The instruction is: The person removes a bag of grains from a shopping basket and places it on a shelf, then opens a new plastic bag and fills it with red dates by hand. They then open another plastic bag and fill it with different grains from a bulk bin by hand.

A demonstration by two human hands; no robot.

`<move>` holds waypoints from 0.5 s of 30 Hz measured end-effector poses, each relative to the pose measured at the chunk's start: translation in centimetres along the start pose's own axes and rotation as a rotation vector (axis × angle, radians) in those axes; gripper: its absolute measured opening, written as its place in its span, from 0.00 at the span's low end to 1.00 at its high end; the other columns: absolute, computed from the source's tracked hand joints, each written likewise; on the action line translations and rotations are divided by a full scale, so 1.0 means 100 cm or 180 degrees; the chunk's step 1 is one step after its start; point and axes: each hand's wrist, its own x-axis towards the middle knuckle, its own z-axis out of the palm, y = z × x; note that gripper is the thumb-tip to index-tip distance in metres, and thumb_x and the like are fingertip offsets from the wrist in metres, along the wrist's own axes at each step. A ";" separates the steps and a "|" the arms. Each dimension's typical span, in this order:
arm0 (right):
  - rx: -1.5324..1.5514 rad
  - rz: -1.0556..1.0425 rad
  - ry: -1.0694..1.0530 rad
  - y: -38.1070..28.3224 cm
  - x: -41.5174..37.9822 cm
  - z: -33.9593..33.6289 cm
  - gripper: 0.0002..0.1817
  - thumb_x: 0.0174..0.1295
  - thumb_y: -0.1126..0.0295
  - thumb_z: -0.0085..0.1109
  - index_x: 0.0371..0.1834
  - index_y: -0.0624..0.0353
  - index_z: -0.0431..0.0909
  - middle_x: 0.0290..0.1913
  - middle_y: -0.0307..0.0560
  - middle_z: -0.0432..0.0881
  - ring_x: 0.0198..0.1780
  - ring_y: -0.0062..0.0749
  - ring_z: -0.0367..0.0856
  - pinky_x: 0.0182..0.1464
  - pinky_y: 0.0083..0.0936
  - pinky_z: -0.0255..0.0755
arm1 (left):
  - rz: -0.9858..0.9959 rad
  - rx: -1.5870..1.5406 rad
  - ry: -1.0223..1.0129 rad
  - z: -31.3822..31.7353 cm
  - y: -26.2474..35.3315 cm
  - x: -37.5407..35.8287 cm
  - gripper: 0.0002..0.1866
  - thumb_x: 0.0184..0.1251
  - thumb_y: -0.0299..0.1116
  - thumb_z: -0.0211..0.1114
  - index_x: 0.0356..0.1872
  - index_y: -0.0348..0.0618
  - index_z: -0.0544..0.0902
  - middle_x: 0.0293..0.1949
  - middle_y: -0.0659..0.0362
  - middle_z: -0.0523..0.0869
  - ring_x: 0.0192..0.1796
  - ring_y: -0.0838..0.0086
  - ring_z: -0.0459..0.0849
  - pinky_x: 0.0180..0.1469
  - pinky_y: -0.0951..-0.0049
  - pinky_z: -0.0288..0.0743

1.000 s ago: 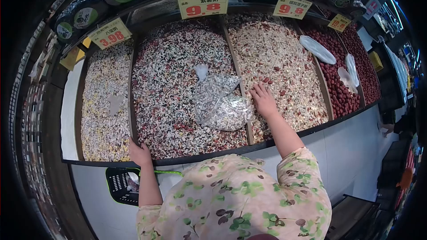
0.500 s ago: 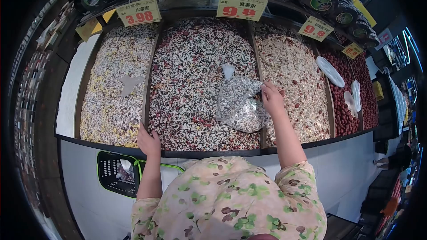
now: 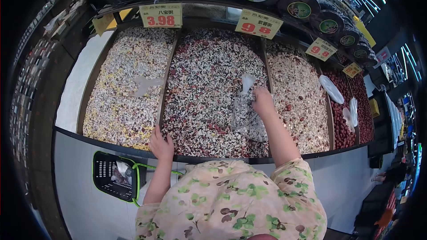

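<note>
A clear plastic bag (image 3: pixel 242 111) lies on the mixed grains (image 3: pixel 209 75) in the middle bin, its whitish gathered top pointing away from me. My right hand (image 3: pixel 264 101) is at the bag's upper right side, just below that top. Its fingers are curled in and look closed on the plastic, though the fingertips are partly hidden. The forearm covers some of the bag's right side. My left hand (image 3: pixel 161 144) rests at the front end of the wooden divider (image 3: pixel 168 75), fingers stretched out and holding nothing.
Left of the divider, a paler grain mix (image 3: pixel 124 80) carries a scrap of thin plastic (image 3: pixel 146 85). Red dates (image 3: pixel 340 129) fill bins at right. Price signs (image 3: pixel 161 15) stand along the back. A black basket (image 3: pixel 115 175) with bagged goods sits below the front edge.
My right hand has moved from the bag's right edge leftward, nearer its gathered top. The whole view has shifted slightly. My left hand stays by the divider's front end.
</note>
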 end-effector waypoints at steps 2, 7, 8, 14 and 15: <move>-0.0085 -0.0121 0.0034 -0.013 -0.022 -0.010 0.14 0.34 0.79 0.60 0.29 0.58 0.74 0.34 0.49 0.75 0.42 0.48 0.72 0.46 0.38 0.68 | -0.0018 0.0010 -0.0039 -0.003 0.001 0.000 0.32 0.53 0.36 0.61 0.61 0.42 0.65 0.55 0.49 0.72 0.55 0.55 0.71 0.55 0.58 0.64; -0.0015 -0.0140 0.0109 -0.023 -0.085 -0.020 0.13 0.35 0.78 0.60 0.28 0.58 0.73 0.32 0.48 0.72 0.41 0.47 0.71 0.44 0.39 0.68 | 0.0059 -0.0006 -0.0155 -0.003 0.003 0.000 0.31 0.53 0.36 0.61 0.61 0.43 0.66 0.55 0.50 0.72 0.55 0.55 0.72 0.55 0.58 0.64; 0.0038 -0.0022 0.0037 -0.024 -0.097 -0.020 0.13 0.35 0.79 0.60 0.28 0.59 0.73 0.32 0.49 0.72 0.41 0.48 0.71 0.43 0.39 0.68 | 0.0064 -0.0037 -0.0118 -0.001 0.001 -0.001 0.32 0.52 0.36 0.62 0.61 0.44 0.65 0.55 0.50 0.72 0.55 0.56 0.71 0.56 0.57 0.63; 0.0262 0.0249 0.0346 -0.020 -0.123 -0.007 0.12 0.38 0.79 0.59 0.30 0.60 0.74 0.35 0.51 0.73 0.43 0.50 0.72 0.45 0.40 0.69 | 0.0201 -0.0026 -0.0053 0.001 -0.001 -0.003 0.34 0.50 0.35 0.63 0.63 0.47 0.65 0.60 0.50 0.68 0.59 0.56 0.68 0.59 0.57 0.60; 0.0247 0.0301 0.0288 -0.020 -0.124 -0.006 0.12 0.39 0.77 0.60 0.31 0.60 0.74 0.38 0.52 0.73 0.45 0.50 0.71 0.46 0.40 0.69 | 0.0322 -0.0033 0.0085 0.000 0.000 -0.005 0.34 0.51 0.35 0.62 0.63 0.47 0.65 0.61 0.50 0.67 0.60 0.55 0.67 0.60 0.57 0.58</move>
